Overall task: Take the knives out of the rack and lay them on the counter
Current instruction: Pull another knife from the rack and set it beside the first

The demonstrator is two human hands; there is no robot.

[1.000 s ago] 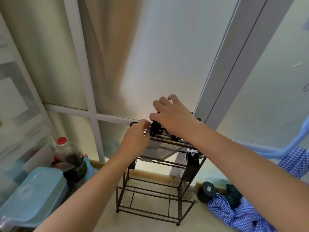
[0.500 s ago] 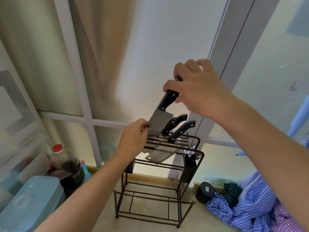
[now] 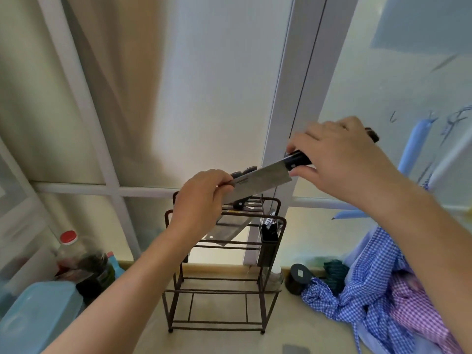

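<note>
A dark wire knife rack (image 3: pixel 270 254) stands on the beige counter (image 3: pixel 222 341) against the window. Above it I hold a cleaver (image 3: pixel 258 181) with a black handle, turned roughly level. My right hand (image 3: pixel 339 162) is shut on its handle and my left hand (image 3: pixel 201 200) pinches the far end of the blade. Other knives stay in the rack: black handles (image 3: pixel 240 203) poke out behind my left hand, and a wide blade (image 3: pixel 224 231) hangs below the top rails.
A red-capped bottle (image 3: pixel 67 249) and a pale blue lidded box (image 3: pixel 38 315) sit at the left. A black round container (image 3: pixel 297 277) and crumpled blue and pink checked cloths (image 3: pixel 378 290) lie at the right. A dark holder (image 3: pixel 268 241) hangs on the rack's right side.
My right hand gripped a handle at the rack, drew the cleaver up out of its slot, then swung it right and level. My left hand stays at the blade.
</note>
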